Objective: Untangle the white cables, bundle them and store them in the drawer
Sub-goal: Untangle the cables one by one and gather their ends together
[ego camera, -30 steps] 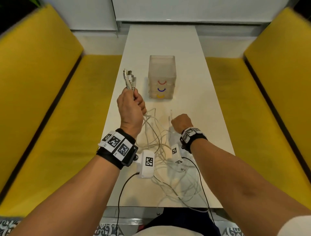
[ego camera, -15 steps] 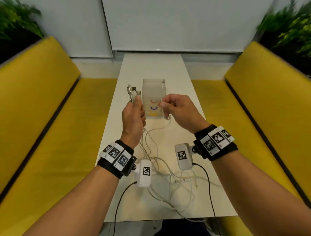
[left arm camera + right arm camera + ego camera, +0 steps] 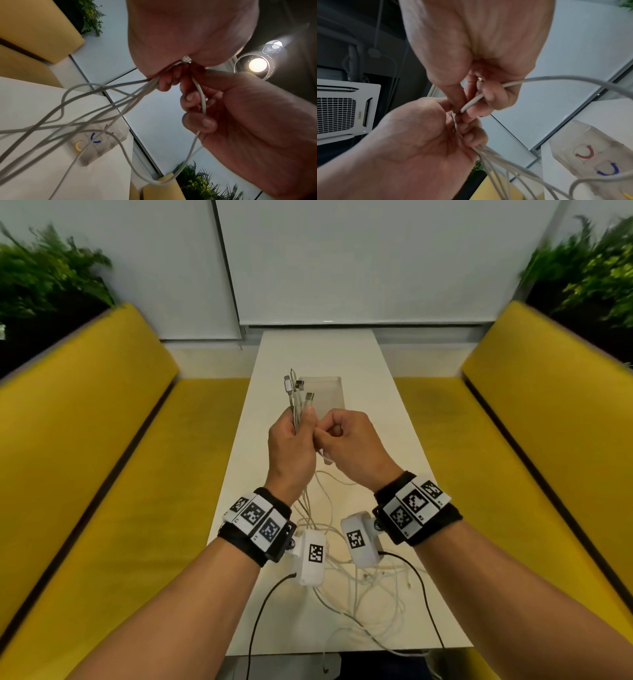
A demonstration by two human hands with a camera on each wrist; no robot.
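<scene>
My left hand (image 3: 302,424) is raised over the table and grips a bunch of white cables (image 3: 295,405), whose plugs stick up above the fist. My right hand (image 3: 322,437) presses against it and pinches one more white cable (image 3: 489,93) between thumb and fingers. In the left wrist view that single cable (image 3: 202,97) runs down through the right hand's curled fingers. The rest of the cables (image 3: 346,580) hang down into a loose tangle on the table's near end. The translucent drawer unit (image 3: 329,397) stands behind the hands, its drawers shut, with red, blue and yellow handles (image 3: 584,153).
The narrow white table (image 3: 315,350) runs away from me between two yellow benches (image 3: 113,474) (image 3: 513,460). Plants (image 3: 51,278) stand behind both backrests. Black wrist-camera leads (image 3: 260,607) hang off the near table edge.
My right hand lifted a cable end off the table and brought it across to the left hand's bunch. The left hand stayed raised. The head view tilted upward.
</scene>
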